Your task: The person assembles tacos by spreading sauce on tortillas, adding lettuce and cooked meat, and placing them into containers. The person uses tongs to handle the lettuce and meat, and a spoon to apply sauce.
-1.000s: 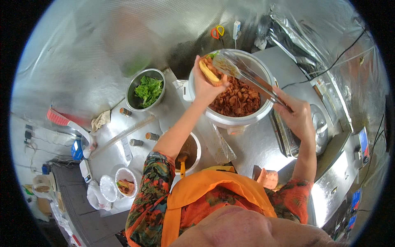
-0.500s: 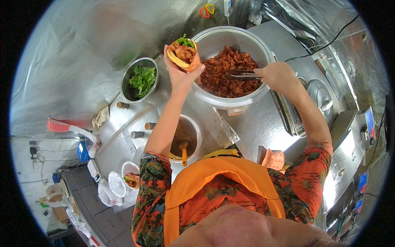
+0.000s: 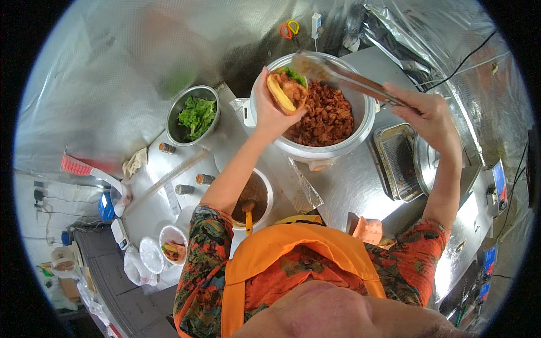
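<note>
In my left hand [image 3: 270, 117] is a bun sandwich [image 3: 289, 92] stuffed with browned meat pieces and green lettuce, held over the left part of a large white pot [image 3: 360, 130]. Chopped, sauced meat [image 3: 326, 117] fills the bottom of that pot. My right hand [image 3: 431, 119] grips metal tongs [image 3: 366, 85], which reach leftward above the pot toward the sandwich. Their tips are smeared by motion, so I cannot tell whether they pinch any meat. Lettuce [image 3: 197, 117] lies in a steel bowl [image 3: 172, 127] to the left of the pot.
Nearer me stands a pot of brown sauce [image 3: 260, 194] with an orange-handled brush [image 3: 248, 217]. Several small jars [image 3: 183, 190] are to its left. A wire-mesh tray [image 3: 397, 163] and a metal lid [image 3: 426, 163] sit at the right. Scissors [image 3: 289, 29] hang on the foil wall.
My left hand has brought the sandwich right, over the pot. My right hand has lifted the tongs out of the meat and drawn back to the right, with the tips near the sandwich.
</note>
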Tool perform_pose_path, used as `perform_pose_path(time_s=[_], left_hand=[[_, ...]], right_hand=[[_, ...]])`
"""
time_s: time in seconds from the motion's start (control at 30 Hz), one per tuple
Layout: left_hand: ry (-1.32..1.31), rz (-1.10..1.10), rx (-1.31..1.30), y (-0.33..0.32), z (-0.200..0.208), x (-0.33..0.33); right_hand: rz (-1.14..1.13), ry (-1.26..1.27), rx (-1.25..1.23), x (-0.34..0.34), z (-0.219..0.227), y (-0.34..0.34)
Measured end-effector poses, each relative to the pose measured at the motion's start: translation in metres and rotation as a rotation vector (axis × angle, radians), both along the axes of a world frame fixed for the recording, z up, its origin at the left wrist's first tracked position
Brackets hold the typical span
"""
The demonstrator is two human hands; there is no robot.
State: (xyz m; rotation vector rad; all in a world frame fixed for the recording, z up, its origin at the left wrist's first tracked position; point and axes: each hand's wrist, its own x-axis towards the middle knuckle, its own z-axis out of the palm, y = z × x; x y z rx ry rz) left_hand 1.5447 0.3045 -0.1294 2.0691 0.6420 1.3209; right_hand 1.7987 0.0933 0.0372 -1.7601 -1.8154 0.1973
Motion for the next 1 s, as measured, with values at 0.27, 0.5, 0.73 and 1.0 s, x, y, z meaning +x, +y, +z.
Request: perform_pose_path(time_s=[0.27, 0.5, 0.73, 1.0], left_hand=[[-0.119, -0.118, -0.130, 0.000, -0.008, 0.004], [-0.166, -0.137, -0.134, -0.001, -0.010, 0.009], [-0.211, -0.168, -0.154, -0.005, -0.005, 0.007], [-0.287, -0.191, -0.248, -0.007, 0.003, 0.006]], right_hand=[[0.004, 0.045, -0.102, -0.010, 0.020, 0.002], [0.009, 0.027, 0.049, -0.018, 0.001, 0.004], [0.029, -0.041, 0.116, -0.030, -0.009, 0.008], [0.021, -0.085, 0.111, -0.043, -0.021, 0.002]])
